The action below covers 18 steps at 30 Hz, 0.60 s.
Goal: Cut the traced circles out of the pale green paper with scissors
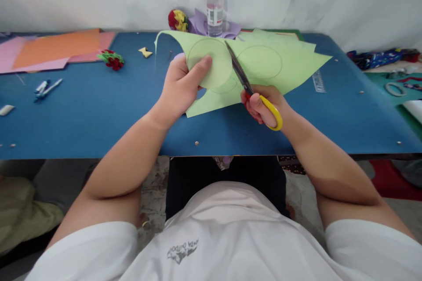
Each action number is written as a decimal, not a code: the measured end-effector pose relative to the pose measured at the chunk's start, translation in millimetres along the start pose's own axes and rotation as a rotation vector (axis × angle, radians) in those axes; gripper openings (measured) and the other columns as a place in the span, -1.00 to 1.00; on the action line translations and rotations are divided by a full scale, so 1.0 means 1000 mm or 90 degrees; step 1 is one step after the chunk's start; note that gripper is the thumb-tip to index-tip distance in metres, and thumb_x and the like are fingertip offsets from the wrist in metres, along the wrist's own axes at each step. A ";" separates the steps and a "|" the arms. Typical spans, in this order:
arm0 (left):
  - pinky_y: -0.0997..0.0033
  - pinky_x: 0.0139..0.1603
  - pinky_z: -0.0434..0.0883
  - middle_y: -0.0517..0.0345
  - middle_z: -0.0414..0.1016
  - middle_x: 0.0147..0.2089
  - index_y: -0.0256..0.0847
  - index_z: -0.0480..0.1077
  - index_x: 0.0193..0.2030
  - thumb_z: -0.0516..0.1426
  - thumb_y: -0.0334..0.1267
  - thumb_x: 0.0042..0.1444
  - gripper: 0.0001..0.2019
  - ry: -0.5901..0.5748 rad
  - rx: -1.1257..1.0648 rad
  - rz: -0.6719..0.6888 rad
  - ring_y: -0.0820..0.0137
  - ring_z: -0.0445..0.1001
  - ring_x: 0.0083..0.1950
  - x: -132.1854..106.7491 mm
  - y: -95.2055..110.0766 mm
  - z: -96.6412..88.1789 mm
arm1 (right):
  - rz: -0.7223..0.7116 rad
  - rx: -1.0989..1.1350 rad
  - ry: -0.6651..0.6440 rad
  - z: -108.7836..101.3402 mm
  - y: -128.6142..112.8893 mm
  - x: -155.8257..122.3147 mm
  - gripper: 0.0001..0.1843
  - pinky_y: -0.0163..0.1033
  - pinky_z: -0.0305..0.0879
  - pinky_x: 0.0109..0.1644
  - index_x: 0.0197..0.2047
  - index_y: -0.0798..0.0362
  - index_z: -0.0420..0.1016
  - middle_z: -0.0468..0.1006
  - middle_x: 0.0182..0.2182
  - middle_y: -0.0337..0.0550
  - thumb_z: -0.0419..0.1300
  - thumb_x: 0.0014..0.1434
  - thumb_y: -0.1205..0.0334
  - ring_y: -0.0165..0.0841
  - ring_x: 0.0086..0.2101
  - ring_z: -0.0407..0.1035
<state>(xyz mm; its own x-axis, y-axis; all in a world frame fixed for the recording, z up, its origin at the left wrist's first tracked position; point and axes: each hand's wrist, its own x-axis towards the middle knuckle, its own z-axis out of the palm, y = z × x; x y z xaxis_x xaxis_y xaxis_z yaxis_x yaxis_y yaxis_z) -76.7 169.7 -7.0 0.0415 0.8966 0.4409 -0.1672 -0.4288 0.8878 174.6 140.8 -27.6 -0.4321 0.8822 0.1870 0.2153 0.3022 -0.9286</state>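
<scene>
For a clean edge here, the right hand [267, 102] does best to keep the scissors [242, 75] steady and take long, even snips, while the left hand [183, 80] turns the paper [295, 59] into the blades, so that the curve comes from the turning and not from a twisted wrist. The left hand pinches the sheet with its thumb on the circle [216, 70] beside the blades; the right hand is closed round the handles, 1 red and 1 yellow, thumb at the yellow loop. The blades look close together and point away from the body, between that circle and a 2nd outline to its right; how much is cut, I cannot tell. It would pay to spare that 2nd outline. The sheet is pale green, thin and springy-looking, held above the desk [125, 105] near its front edge, its upper left strip curling down and its right side running to a point. Behind it stands a bottle [215, 2].
</scene>
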 end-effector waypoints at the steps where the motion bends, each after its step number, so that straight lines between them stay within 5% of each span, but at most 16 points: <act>1: 0.36 -0.50 0.19 0.19 0.43 -0.47 -0.18 0.60 -0.36 0.36 -0.13 0.54 -0.62 0.006 -0.001 -0.001 0.47 0.30 -0.53 0.000 -0.001 -0.001 | 0.000 0.002 -0.004 0.000 0.001 0.000 -0.12 -0.18 0.07 -0.62 -0.33 -0.06 0.40 0.21 -0.66 -0.35 0.24 0.20 -0.81 -0.40 -0.68 0.10; 4: 0.37 -0.50 0.16 0.20 0.43 -0.46 -0.17 0.59 -0.34 0.35 -0.07 0.56 -0.61 -0.006 -0.010 0.011 0.47 0.29 -0.51 0.004 -0.007 -0.003 | -0.005 0.006 -0.011 -0.002 0.003 0.000 -0.14 -0.18 0.07 -0.60 -0.33 -0.07 0.40 0.21 -0.65 -0.35 0.23 0.24 -0.79 -0.40 -0.67 0.10; 9: 0.26 -0.52 0.11 0.21 0.43 -0.49 -0.08 0.59 -0.35 0.49 0.28 0.30 -0.51 -0.049 -0.016 0.054 0.44 0.22 -0.50 0.008 -0.015 -0.006 | -0.012 0.018 -0.017 -0.003 0.004 -0.002 -0.19 -0.17 0.06 -0.61 -0.32 -0.06 0.43 0.22 -0.64 -0.35 0.27 0.28 -0.72 -0.39 -0.66 0.12; 14: 0.24 -0.46 0.12 0.19 0.45 -0.46 -0.08 0.61 -0.35 0.48 0.21 0.32 -0.56 -0.010 0.016 0.036 0.38 0.28 -0.46 0.003 -0.009 -0.006 | 0.000 0.023 -0.021 -0.004 0.006 -0.001 -0.17 -0.15 0.05 -0.62 -0.34 -0.07 0.41 0.21 -0.64 -0.35 0.27 0.24 -0.75 -0.38 -0.66 0.10; 18: 0.22 -0.48 0.13 0.18 0.45 -0.46 -0.08 0.60 -0.30 0.45 0.31 0.34 -0.50 -0.062 0.006 0.058 0.40 0.28 -0.46 0.008 -0.015 -0.010 | 0.009 0.030 -0.023 -0.004 0.005 -0.001 -0.16 -0.14 0.06 -0.62 -0.35 -0.08 0.38 0.21 -0.64 -0.34 0.27 0.23 -0.76 -0.38 -0.66 0.10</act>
<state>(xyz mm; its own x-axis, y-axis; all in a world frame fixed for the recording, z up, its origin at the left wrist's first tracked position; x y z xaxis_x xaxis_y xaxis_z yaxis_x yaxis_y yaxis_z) -83.9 184.7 -18.4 0.1223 0.8387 0.5307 -0.1655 -0.5100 0.8441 179.5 142.8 -30.7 -0.4606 0.8724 0.1635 0.1801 0.2722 -0.9452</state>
